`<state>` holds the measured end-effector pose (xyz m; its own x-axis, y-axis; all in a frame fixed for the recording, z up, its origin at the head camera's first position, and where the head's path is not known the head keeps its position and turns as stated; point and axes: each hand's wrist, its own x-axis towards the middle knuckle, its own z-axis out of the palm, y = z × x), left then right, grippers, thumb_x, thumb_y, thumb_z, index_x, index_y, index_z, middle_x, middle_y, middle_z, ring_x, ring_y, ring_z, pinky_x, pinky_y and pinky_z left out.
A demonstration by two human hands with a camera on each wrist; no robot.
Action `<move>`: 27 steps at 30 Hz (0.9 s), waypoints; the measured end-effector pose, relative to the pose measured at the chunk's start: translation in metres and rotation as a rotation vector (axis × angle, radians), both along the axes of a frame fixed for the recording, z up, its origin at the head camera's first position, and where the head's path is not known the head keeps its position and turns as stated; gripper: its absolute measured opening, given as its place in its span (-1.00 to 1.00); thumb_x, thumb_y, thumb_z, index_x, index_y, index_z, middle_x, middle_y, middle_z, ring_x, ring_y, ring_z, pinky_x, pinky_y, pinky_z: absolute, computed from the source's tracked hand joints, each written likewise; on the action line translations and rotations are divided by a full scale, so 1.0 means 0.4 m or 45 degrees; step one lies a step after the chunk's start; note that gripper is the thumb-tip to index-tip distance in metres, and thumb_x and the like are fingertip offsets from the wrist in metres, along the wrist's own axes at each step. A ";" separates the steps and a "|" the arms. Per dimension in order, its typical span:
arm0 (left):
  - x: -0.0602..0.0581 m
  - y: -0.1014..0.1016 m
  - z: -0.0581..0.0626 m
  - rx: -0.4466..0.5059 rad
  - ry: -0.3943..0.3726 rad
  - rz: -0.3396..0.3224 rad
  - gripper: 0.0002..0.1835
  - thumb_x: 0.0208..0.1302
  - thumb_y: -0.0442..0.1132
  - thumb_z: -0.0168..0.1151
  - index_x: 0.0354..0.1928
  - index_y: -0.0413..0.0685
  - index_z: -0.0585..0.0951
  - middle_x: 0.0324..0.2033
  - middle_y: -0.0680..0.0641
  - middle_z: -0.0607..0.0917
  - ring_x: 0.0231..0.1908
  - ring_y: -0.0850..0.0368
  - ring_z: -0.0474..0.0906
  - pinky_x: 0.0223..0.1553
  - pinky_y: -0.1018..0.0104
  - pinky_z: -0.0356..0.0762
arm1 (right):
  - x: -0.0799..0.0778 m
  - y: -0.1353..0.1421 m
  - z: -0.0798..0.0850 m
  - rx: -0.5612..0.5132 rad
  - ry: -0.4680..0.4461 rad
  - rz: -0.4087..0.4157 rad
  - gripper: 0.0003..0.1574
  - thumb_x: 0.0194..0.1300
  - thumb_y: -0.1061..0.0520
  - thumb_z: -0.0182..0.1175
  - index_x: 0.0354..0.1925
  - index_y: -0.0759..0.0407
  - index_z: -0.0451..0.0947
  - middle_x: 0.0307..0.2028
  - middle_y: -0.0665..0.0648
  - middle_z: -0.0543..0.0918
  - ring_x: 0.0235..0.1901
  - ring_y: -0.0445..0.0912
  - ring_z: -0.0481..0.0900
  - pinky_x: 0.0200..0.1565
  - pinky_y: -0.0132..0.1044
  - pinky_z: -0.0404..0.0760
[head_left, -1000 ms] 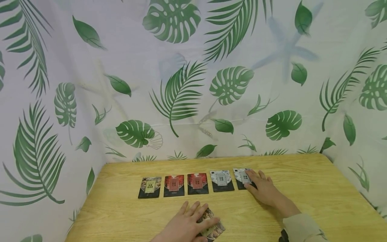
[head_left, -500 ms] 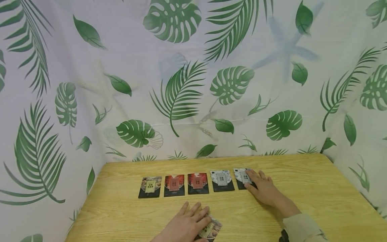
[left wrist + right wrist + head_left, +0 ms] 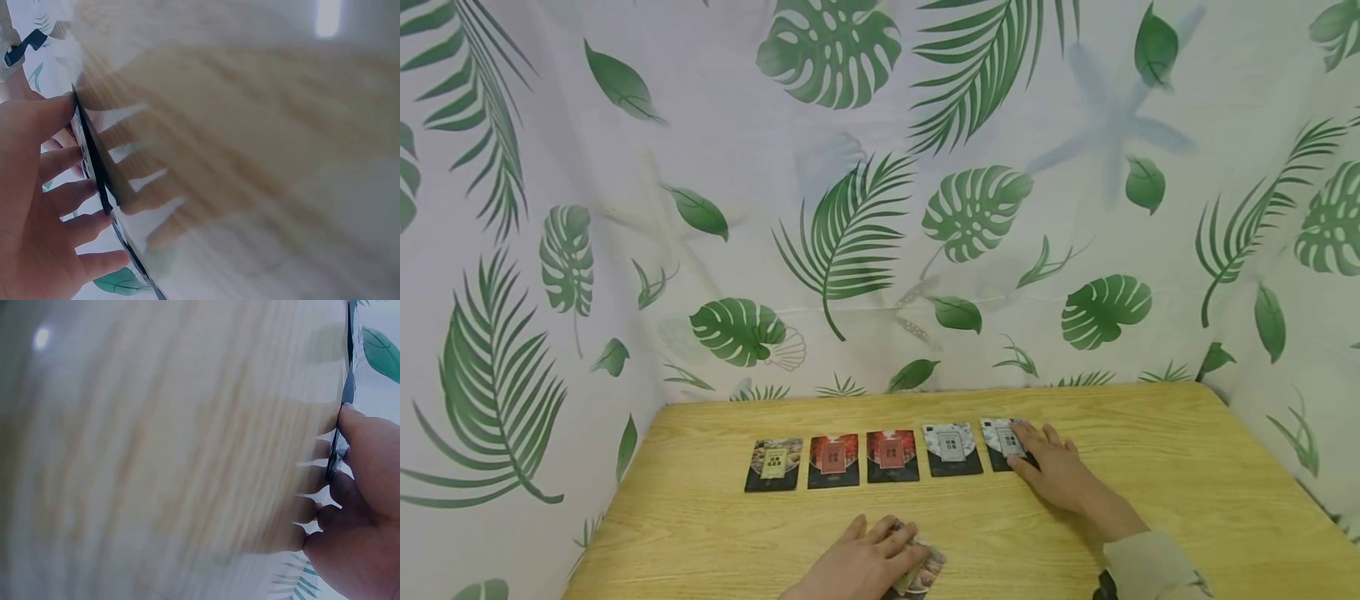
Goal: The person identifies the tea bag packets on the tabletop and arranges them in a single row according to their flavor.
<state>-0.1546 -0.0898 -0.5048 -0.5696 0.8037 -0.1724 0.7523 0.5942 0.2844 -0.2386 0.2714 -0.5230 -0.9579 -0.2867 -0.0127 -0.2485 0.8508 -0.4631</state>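
Observation:
On the wooden table my left hand [image 3: 859, 560] rests over a small flat packet [image 3: 931, 573] with a food picture, its fingers spread and touching it. Much of that packet is hidden under the hand. In the left wrist view the thumb and fingertips [image 3: 84, 187] meet the packet, low on the tabletop. My right hand [image 3: 1063, 473] lies at the right end of a row, fingers and thumb touching the edge of a white-and-black packet [image 3: 996, 440]. The right wrist view shows the thumb [image 3: 355, 422] against this packet's dark edge.
Left of the right hand, the row holds another white-and-black packet [image 3: 951, 448], two red-and-black packets [image 3: 891, 457] and a yellow-labelled packet [image 3: 773, 465]. A leaf-patterned cloth [image 3: 880, 250] hangs behind and beside the table [image 3: 700, 533].
The left hand has shifted slightly down with its packet, which has turned a little and moved left beneath the fingers. The right hand and the row stay put.

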 end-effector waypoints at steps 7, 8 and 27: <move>-0.002 -0.027 -0.014 0.004 -0.057 0.040 -0.16 0.46 0.41 0.10 0.66 0.29 0.25 0.61 -0.04 0.30 0.57 -0.13 0.31 0.37 -0.36 0.47 | -0.006 0.006 -0.012 0.020 0.005 -0.002 -0.14 0.65 -0.12 0.07 0.61 0.37 0.16 0.55 0.55 0.19 0.52 0.64 -0.02 0.37 0.69 0.01; -0.001 -0.032 -0.015 -0.001 -0.060 0.052 -0.16 0.46 0.41 0.11 0.66 0.29 0.25 0.61 -0.04 0.30 0.57 -0.14 0.31 0.38 -0.36 0.46 | -0.006 0.006 -0.013 0.016 0.001 -0.002 -0.14 0.65 -0.12 0.07 0.61 0.36 0.16 0.55 0.55 0.19 0.53 0.64 -0.03 0.37 0.69 0.00; 0.012 -0.153 -0.029 -0.017 -0.143 0.321 -0.07 0.32 0.46 0.24 0.64 0.32 0.28 0.62 -0.07 0.30 0.59 -0.24 0.24 0.41 -0.47 0.33 | -0.007 0.003 -0.010 0.036 0.007 0.006 -0.15 0.66 -0.11 0.07 0.60 0.37 0.16 0.55 0.54 0.20 0.52 0.64 -0.01 0.37 0.69 0.03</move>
<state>-0.1499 -0.1511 -0.5165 -0.7282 0.6359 -0.2558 0.5440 0.7632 0.3487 -0.2412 0.2726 -0.5268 -0.9567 -0.2907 -0.0152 -0.2550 0.8622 -0.4377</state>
